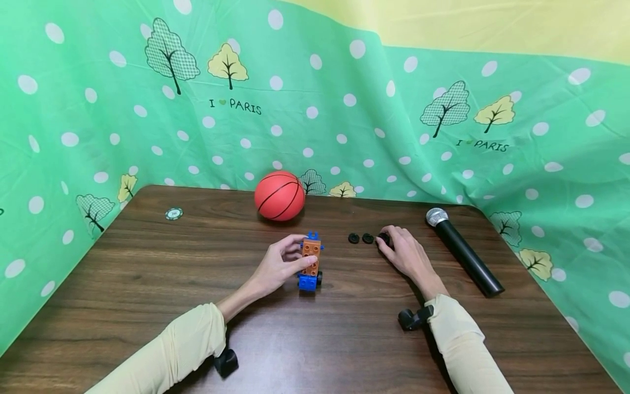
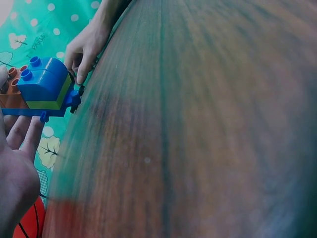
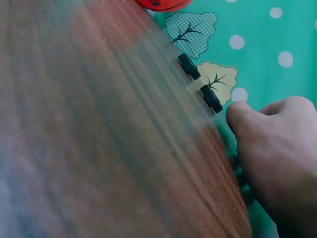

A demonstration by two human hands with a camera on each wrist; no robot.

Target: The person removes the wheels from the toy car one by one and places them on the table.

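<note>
My left hand (image 1: 280,266) grips a toy building-block car (image 1: 310,257) with an orange middle, its thumb across the top. A blue block (image 2: 47,79) over a lime-green layer shows at one end in the left wrist view. One black wheel (image 1: 320,278) is on the car's near right side, and blue axle stubs stick out at its far end. With thumb and fingertips my right hand (image 1: 406,253) pinches a black toy wheel (image 1: 384,238) at the tabletop, mostly hidden by the fingers. Beside it on the left lie two loose wheels (image 1: 367,238) in a row.
A red basketball (image 1: 279,196) sits at the back of the wooden table (image 1: 147,273). To the right of my right hand lies a black microphone (image 1: 465,253) with a silver head. A poker chip (image 1: 174,213) is at the far left. A green curtain (image 1: 315,109) hangs behind.
</note>
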